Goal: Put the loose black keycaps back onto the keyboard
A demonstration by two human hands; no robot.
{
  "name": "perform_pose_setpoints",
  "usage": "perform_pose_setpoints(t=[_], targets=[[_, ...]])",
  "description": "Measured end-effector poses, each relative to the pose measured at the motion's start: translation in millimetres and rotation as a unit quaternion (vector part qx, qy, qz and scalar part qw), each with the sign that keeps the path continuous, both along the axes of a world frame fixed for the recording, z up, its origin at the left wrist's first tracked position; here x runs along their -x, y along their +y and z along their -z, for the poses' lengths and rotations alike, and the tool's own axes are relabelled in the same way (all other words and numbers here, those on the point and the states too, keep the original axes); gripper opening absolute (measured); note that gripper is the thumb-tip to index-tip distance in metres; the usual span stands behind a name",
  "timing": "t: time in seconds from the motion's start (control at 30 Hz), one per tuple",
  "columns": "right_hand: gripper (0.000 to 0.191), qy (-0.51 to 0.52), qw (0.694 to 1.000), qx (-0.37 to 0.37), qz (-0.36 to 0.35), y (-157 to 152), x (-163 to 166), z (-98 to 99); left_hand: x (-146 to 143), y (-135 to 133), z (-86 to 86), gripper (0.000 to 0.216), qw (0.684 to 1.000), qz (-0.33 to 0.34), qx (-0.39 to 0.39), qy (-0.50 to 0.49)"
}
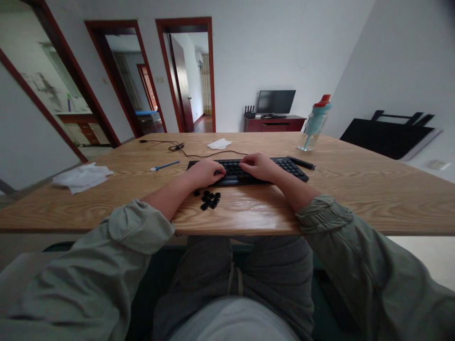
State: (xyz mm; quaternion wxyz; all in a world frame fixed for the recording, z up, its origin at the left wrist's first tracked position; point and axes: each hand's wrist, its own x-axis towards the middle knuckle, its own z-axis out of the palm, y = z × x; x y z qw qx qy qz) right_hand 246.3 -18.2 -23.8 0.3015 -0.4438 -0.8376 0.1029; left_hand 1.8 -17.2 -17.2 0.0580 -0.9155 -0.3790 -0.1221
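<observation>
A black keyboard (pixel 289 167) lies on the wooden table (pixel 355 189) in front of me. My left hand (pixel 204 172) rests on its left end with the fingers curled down over the keys. My right hand (pixel 259 166) sits on the middle of the keyboard, fingers bent and pinched toward the keys; what they grip is too small to make out. Several loose black keycaps (pixel 209 199) lie in a small heap on the table just in front of the keyboard, below my left hand.
A blue pen-like tool (pixel 164 166) lies left of the keyboard, a black pen (pixel 302 162) at its right. White tissues (pixel 82 177) sit far left, another tissue (pixel 219 143) and a cable (pixel 177 147) behind. A teal water bottle (pixel 314 123) stands back right.
</observation>
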Motion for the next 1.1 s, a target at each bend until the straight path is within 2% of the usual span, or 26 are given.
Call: perform_pose_setpoints(t=[0.27,1.1], targets=[[0.032,0.0,1.0,-0.004,0.003,-1.4,-0.7,-0.7,2.8,1.0,0.1,0.03,1.0,-0.022,-0.016,0.002],[0.031,0.006,1.0,-0.005,0.007,-1.8,0.0,-1.9,5.7,2.0,2.5,0.03,0.999,-0.023,-0.008,-0.025]])
